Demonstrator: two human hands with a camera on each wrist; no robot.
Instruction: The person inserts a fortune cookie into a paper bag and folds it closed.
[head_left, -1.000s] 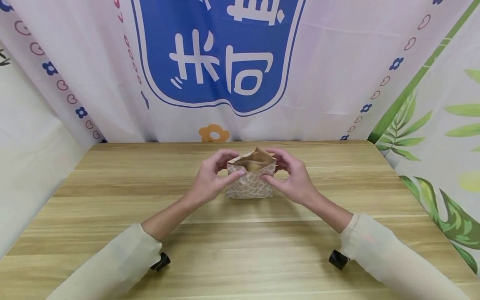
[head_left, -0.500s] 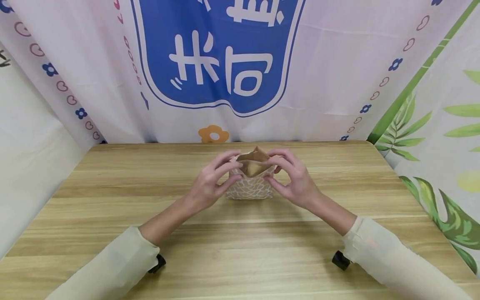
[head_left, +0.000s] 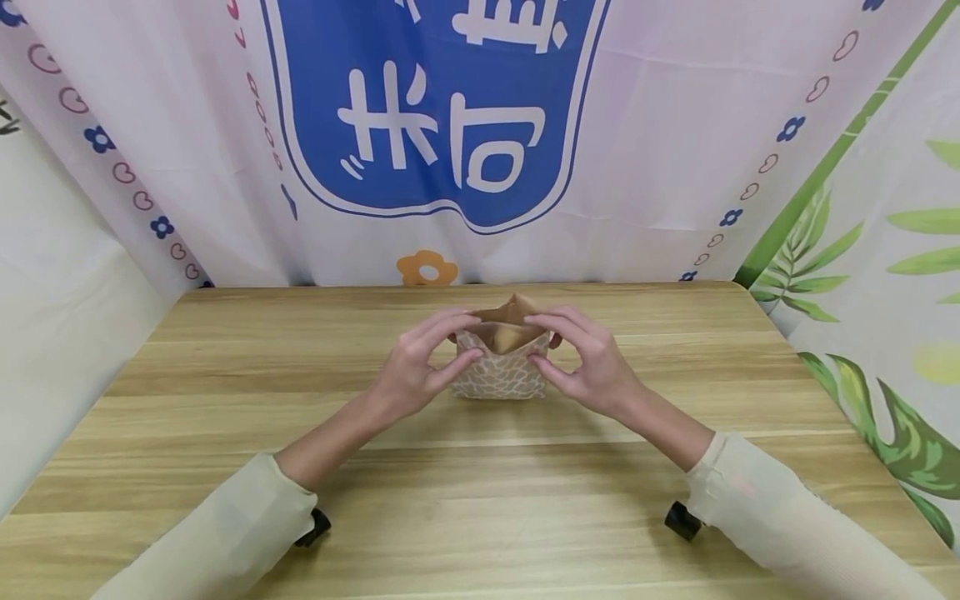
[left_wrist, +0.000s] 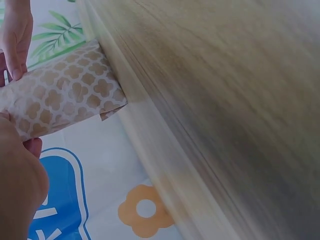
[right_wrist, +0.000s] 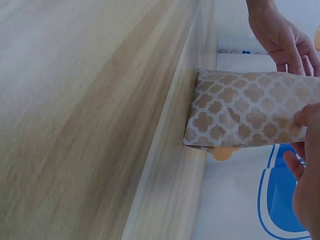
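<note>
A small brown paper bag (head_left: 498,375) with a white lattice print stands upright on the wooden table, its mouth spread apart at the top. Inside the mouth a light tan patch shows. My left hand (head_left: 412,367) holds the bag's left side, thumb against the front face and fingers at the upper rim. On the opposite side, my right hand (head_left: 588,354) grips it the same way. From the left wrist, the printed side of the bag (left_wrist: 65,92) appears with its base on the table; the right wrist view shows the bag (right_wrist: 245,107) between both hands.
The wooden table (head_left: 480,500) reaches back to a white curtain (head_left: 652,167) bearing a blue emblem (head_left: 450,108). A leaf-printed cloth (head_left: 885,275) hangs at the right. Black wrist devices sit under both sleeves, including one (head_left: 682,521) at the right.
The fingers of both hands have shifted from the far sides over to the bag's upper rim. The mouth's front edge now dips lower, showing more of the inside. The bag stays in place.
</note>
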